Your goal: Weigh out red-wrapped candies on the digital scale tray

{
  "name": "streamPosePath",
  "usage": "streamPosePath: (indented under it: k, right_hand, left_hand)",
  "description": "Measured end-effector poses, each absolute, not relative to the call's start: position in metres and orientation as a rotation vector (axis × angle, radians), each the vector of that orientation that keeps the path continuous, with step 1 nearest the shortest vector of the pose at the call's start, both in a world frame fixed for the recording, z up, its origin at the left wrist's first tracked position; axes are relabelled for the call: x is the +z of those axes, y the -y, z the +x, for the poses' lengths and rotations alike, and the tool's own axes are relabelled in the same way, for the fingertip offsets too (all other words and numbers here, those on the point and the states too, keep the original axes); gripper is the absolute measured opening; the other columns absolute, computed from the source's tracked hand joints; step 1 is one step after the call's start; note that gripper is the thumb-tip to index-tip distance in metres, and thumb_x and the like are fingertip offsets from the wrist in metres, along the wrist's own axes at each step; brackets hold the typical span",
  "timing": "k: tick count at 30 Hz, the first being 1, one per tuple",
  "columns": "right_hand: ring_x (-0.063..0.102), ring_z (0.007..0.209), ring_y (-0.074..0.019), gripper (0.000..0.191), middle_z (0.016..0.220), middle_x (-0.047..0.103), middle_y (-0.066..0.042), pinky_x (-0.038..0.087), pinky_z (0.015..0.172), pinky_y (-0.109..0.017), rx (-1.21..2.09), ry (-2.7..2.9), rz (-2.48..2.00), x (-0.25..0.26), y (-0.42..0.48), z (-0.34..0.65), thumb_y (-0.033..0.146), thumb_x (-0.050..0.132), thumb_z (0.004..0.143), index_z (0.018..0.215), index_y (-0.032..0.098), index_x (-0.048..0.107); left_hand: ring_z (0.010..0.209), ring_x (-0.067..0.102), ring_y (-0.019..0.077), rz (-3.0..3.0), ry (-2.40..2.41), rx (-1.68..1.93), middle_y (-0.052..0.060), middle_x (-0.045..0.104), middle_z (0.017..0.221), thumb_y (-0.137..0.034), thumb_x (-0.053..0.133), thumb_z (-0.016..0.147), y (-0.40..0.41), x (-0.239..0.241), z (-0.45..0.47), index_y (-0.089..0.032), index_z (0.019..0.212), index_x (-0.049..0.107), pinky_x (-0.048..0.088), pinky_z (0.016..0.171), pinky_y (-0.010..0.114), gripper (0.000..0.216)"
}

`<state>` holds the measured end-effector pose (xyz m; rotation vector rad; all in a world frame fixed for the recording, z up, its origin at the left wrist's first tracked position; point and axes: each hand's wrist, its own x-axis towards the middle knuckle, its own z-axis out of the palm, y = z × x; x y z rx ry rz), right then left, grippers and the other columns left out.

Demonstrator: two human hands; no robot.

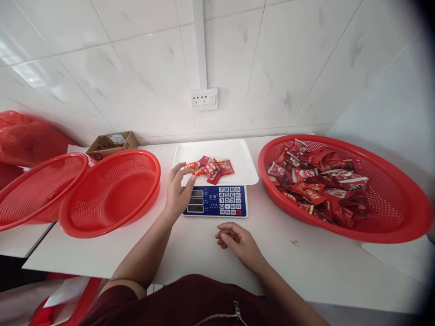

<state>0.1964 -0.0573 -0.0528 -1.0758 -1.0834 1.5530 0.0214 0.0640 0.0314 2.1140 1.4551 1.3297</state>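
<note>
A small pile of red and orange wrapped snack bars (pixel 213 168) lies on the white pan (pixel 244 170) of a digital scale. My left hand (pixel 179 189) hovers at the pan's left front corner, thumb and fingers apart. Its fingertips are close to the leftmost orange wrapper; whether they touch it I cannot tell. Below the pan is the scale's blue keypad and display panel (pixel 214 200). My right hand (pixel 239 244) is in front of the scale over the table, fingers curled inward, and nothing shows in them.
At the right stands a large red basket (pixel 404 217) holding many wrapped snack bars (pixel 316 181). Two red baskets, the nearer one (pixel 112 194) and the farther one (pixel 37 190), stand at left. Behind them are a cardboard box (pixel 108 144) and a red bag (pixel 30 138). A tiny gold scrap (pixel 295 243) lies on the table.
</note>
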Motion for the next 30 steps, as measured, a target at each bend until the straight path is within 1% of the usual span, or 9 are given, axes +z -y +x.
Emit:
streamPosePath:
  k: [2, 4, 7, 10, 13, 17, 20, 24, 30]
  right_hand:
    - [0.062, 0.065, -0.016, 0.026, 0.072, 0.066, -0.003, 0.051, 0.065, -0.033, 1.528, 1.199, -1.137, -0.054, 0.059, 0.195, 0.045, 0.06, 0.077, 0.082, 0.02, 0.063]
    - [0.062, 0.063, -0.0165, 0.025, 0.064, 0.064, -0.002, 0.05, 0.065, -0.033, 1.527, 1.335, -1.163, -0.056, 0.06, 0.194, 0.043, 0.054, 0.082, 0.081, 0.02, 0.064]
    - [0.065, 0.081, -0.0201, 0.03, 0.063, 0.065, -0.001, 0.048, 0.078, -0.037, 1.53, 1.451, -1.097, -0.057, 0.063, 0.193, 0.037, 0.044, 0.089, 0.11, 0.022, 0.06]
    - [0.059, 0.104, -0.0198, 0.049, 0.108, 0.065, -0.006, 0.043, 0.092, -0.039, 1.577, 1.481, -0.97, -0.053, 0.063, 0.193, 0.03, 0.05, 0.086, 0.134, 0.027, 0.039]
    - [0.052, 0.114, -0.0217, 0.058, 0.132, 0.049, -0.006, 0.042, 0.095, -0.038, 1.624, 1.501, -0.914, -0.049, 0.061, 0.193, 0.028, 0.062, 0.078, 0.133, 0.028, 0.042]
    - [0.061, 0.09, -0.0202, 0.028, 0.098, 0.067, -0.005, 0.047, 0.082, -0.034, 1.513, 1.481, -1.089, -0.054, 0.056, 0.193, 0.035, 0.055, 0.083, 0.107, 0.023, 0.063]
    - [0.062, 0.076, -0.0194, 0.025, 0.081, 0.068, -0.004, 0.048, 0.072, -0.033, 1.454, 1.486, -1.222, -0.055, 0.053, 0.195, 0.038, 0.051, 0.085, 0.093, 0.021, 0.068]
    - [0.063, 0.074, -0.0202, 0.023, 0.077, 0.07, -0.004, 0.048, 0.07, -0.034, 1.48, 1.518, -1.282, -0.034, 0.044, 0.197, 0.036, 0.052, 0.084, 0.092, 0.022, 0.067]
    - [0.065, 0.08, -0.0191, 0.023, 0.084, 0.071, -0.003, 0.049, 0.072, -0.032, 1.401, 1.798, -1.046, 0.017, 0.012, 0.187, 0.031, 0.054, 0.083, 0.102, 0.025, 0.065]
  left_hand:
    - [0.098, 0.057, 0.0206, 2.002, -1.43, 1.179, 0.006, 0.062, 0.086, -0.041, 0.037, 0.091, -0.041, 0.026, 0.008, -0.019, 0.074, 0.057, 0.044, 0.085, 0.033, 0.034]
    - [0.07, 0.059, 0.0167, 1.879, -1.334, 0.827, 0.002, 0.056, 0.062, -0.045, 0.031, 0.092, -0.018, 0.02, -0.001, -0.018, 0.064, 0.053, 0.047, 0.065, 0.028, 0.044]
    - [0.051, 0.052, 0.0117, 1.802, -1.084, 0.301, -0.003, 0.053, 0.056, -0.041, 0.032, 0.092, 0.012, 0.01, -0.003, -0.019, 0.079, 0.057, 0.043, 0.054, 0.023, 0.036]
    - [0.06, 0.056, 0.0118, 1.83, -0.913, 0.177, -0.002, 0.06, 0.067, -0.028, 0.035, 0.092, 0.028, 0.001, 0.004, -0.022, 0.104, 0.054, 0.046, 0.063, 0.024, 0.024]
    - [0.083, 0.06, 0.0147, 1.874, -0.804, 0.238, 0.003, 0.065, 0.094, -0.018, 0.044, 0.086, 0.029, -0.002, 0.013, -0.022, 0.102, 0.057, 0.046, 0.074, 0.026, 0.021]
    - [0.088, 0.061, 0.0182, 1.974, -0.704, 0.143, 0.004, 0.066, 0.102, -0.019, 0.052, 0.082, 0.02, -0.001, 0.016, -0.025, 0.112, 0.056, 0.047, 0.076, 0.028, 0.03]
    - [0.087, 0.063, 0.0176, 1.984, -0.717, 0.243, 0.003, 0.068, 0.1, -0.024, 0.05, 0.085, 0.011, 0.005, 0.01, -0.027, 0.115, 0.055, 0.048, 0.077, 0.028, 0.031]
    - [0.091, 0.062, 0.0176, 2.016, -1.022, 0.697, 0.005, 0.067, 0.099, -0.029, 0.049, 0.086, -0.019, 0.021, -0.003, -0.023, 0.103, 0.062, 0.049, 0.081, 0.029, 0.022]
    - [0.111, 0.053, 0.0214, 2.273, -1.309, 0.889, 0.007, 0.058, 0.115, -0.017, 0.049, 0.081, -0.091, 0.041, 0.0, -0.02, 0.113, 0.051, 0.043, 0.093, 0.037, 0.032]
